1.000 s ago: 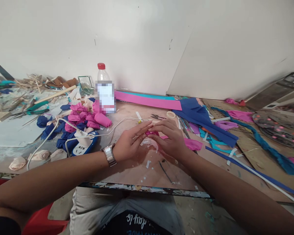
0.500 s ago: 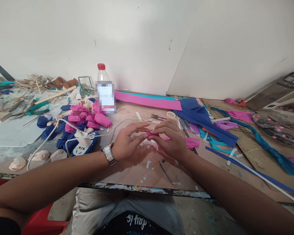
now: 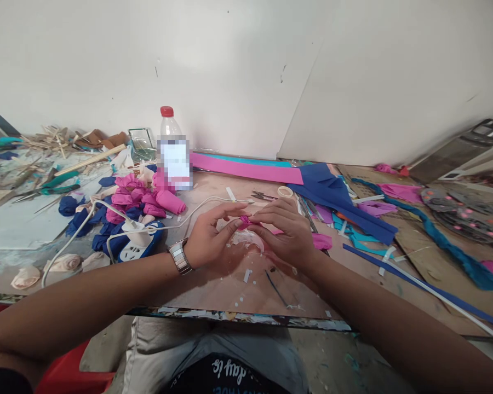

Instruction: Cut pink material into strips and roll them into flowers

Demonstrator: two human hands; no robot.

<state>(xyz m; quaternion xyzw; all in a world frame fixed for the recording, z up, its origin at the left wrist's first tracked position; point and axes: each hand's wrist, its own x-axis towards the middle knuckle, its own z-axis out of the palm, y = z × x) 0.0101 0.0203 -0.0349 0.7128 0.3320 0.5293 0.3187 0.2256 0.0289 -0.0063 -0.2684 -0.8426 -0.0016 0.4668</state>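
Observation:
Between my two hands is a small rolled rose of magenta crepe paper point(image 3: 245, 219), its spiral end facing up. My left hand point(image 3: 211, 234) pinches one side of it between thumb and fingers, a metal-band watch on that wrist. From the other side my right hand point(image 3: 285, 232) grips the roll with thumb and curled fingers. A loose pink strip point(image 3: 322, 241) trails out past the right hand; the part under the palm is hidden. Below the hands, a whitish patch point(image 3: 248, 239) lies on the tabletop.
Finished-looking pink and blue paper rolls point(image 3: 135, 197) are heaped left, beside a power strip point(image 3: 133, 251) with a white cable. A bottle point(image 3: 170, 126) stands behind. Flat pink paper point(image 3: 246, 168), blue paper point(image 3: 332, 197), a tape roll point(image 3: 285, 191) and green-handled pliers point(image 3: 59, 183) lie around.
The magenta roll has turned slightly in my fingers, and its spiral end shows more clearly. Both hands stay in nearly the same place; the view has shifted slightly.

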